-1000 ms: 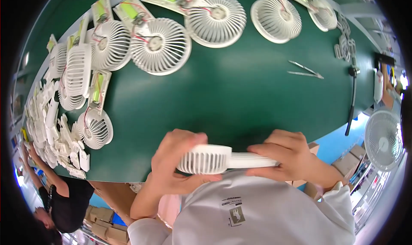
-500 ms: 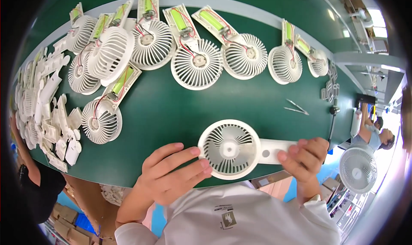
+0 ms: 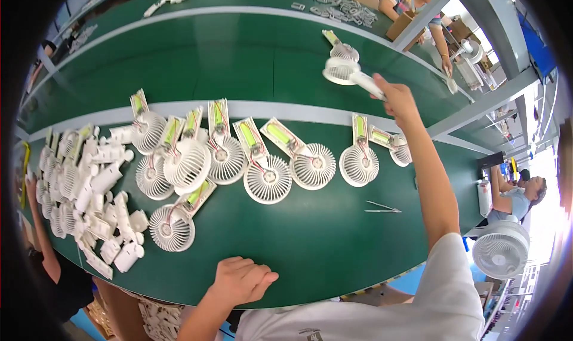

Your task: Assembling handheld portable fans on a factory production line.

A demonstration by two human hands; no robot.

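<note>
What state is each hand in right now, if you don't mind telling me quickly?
Left hand: loosely closed, fingers curled, nothing visible in it.
Right hand: closed on the handle of a white fan.

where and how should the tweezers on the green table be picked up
Probably best by both arms of the tweezers, just left of the joined right end, coming down from above and the near side. They lie flat with the tips spread leftward, so pinching there should bring the arms together; the nearest white fan housing sits on their far side.
</note>
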